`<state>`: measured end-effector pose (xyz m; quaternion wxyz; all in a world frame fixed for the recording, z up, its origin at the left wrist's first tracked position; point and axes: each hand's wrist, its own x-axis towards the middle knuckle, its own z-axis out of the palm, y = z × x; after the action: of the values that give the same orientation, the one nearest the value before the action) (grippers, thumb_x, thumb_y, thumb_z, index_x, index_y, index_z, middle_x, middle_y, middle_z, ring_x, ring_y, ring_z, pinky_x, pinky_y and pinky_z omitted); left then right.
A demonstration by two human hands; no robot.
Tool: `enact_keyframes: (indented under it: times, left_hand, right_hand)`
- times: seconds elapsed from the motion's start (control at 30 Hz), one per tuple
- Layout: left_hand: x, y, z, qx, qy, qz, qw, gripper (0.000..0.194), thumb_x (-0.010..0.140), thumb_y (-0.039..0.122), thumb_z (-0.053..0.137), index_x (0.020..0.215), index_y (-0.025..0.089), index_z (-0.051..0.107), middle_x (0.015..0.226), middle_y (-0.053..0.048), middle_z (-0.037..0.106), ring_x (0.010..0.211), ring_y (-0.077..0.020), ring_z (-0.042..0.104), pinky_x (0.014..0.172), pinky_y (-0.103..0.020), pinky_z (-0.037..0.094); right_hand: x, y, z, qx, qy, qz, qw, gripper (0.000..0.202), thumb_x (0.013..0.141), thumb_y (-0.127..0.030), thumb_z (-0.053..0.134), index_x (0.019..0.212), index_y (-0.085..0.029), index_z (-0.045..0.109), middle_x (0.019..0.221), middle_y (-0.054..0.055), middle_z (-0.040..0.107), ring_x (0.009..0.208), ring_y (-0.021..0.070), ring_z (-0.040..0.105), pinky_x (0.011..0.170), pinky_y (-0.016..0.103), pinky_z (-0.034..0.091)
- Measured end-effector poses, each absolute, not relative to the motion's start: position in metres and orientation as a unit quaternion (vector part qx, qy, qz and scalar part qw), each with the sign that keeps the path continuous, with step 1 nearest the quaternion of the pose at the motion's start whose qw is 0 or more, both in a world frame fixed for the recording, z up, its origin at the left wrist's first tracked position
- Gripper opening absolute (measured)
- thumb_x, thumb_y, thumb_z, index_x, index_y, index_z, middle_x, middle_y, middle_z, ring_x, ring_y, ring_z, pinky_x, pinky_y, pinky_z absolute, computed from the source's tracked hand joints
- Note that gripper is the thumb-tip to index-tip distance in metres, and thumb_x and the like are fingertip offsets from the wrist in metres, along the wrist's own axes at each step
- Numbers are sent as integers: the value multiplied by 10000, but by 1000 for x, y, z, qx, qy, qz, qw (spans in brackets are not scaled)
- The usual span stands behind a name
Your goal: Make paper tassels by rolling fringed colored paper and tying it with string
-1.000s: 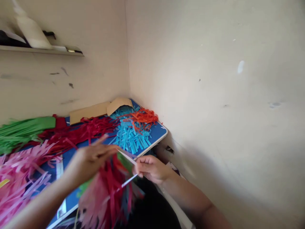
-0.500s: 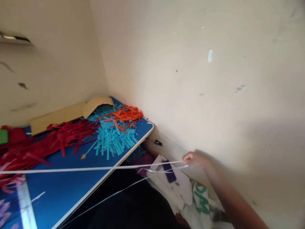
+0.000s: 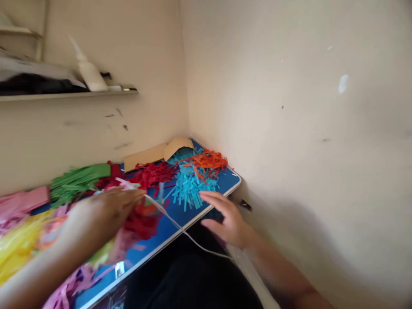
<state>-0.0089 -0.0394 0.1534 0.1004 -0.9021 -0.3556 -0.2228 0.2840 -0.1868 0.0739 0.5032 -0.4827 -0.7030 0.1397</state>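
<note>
My left hand (image 3: pixel 107 210) reaches over the table with its fingers pressed together on a thin white string (image 3: pixel 167 217). From its fingertips the string runs slack over the table edge and down past my lap. Colourful paper fringe, red and pink (image 3: pixel 141 221), lies or hangs just below this hand; whether it is tied to the string I cannot tell. My right hand (image 3: pixel 228 221) is beside the table edge, thumb and fingers apart, with nothing in it. Beyond it on the table lies a pile of light-blue paper strips (image 3: pixel 193 189), topped by orange strips (image 3: pixel 209 163).
The blue table (image 3: pixel 174 231) has a white edge and meets the wall corner. Green fringe (image 3: pixel 79 180), yellow fringe (image 3: pixel 22 240), pink paper (image 3: pixel 25 201) and a brown paper piece (image 3: pixel 146 158) lie on it. A wall shelf (image 3: pixel 74 95) above carries a white bottle (image 3: pixel 92 75).
The view has swung left. My right hand has let go of the string, which was stretched taut and now sags. My left hand has come into view.
</note>
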Motion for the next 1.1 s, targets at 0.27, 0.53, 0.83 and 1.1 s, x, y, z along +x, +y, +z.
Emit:
enact_keyframes:
  times: [0.27,0.53,0.83,1.1]
  left_hand:
    - [10,-59,125,-902,-312,-267,134,385,937,378,398,1000,282,765,1014,-5,780,958,-252,730,803,-345,589]
    - [42,-66,121,-740,-477,-407,-243,339,802,530,589,914,261,762,916,-29,791,844,-225,736,773,-302,575]
    - [54,-67,44,-468,-369,-430,-678,1080,443,512,897,1383,185,481,1224,-162,683,1125,-378,640,970,-437,519]
    - [50,-97,8,-393,-430,-393,-711,698,473,276,870,1122,136,658,889,-93,772,888,-340,723,799,-432,582]
  right_hand:
    - [210,-86,97,-399,-703,321,493,341,905,-213,565,1235,-193,648,1096,71,689,986,188,664,915,347,520]
    - [184,-90,53,-409,-692,397,444,688,611,-474,853,1218,-247,622,1091,30,695,1002,253,649,924,392,505]
    - [191,-82,30,-373,-526,490,586,306,717,-437,778,940,-231,742,860,22,730,869,247,686,846,388,540]
    - [185,-82,34,-445,-507,555,487,383,568,-462,865,819,-210,724,843,23,719,856,254,659,852,383,523]
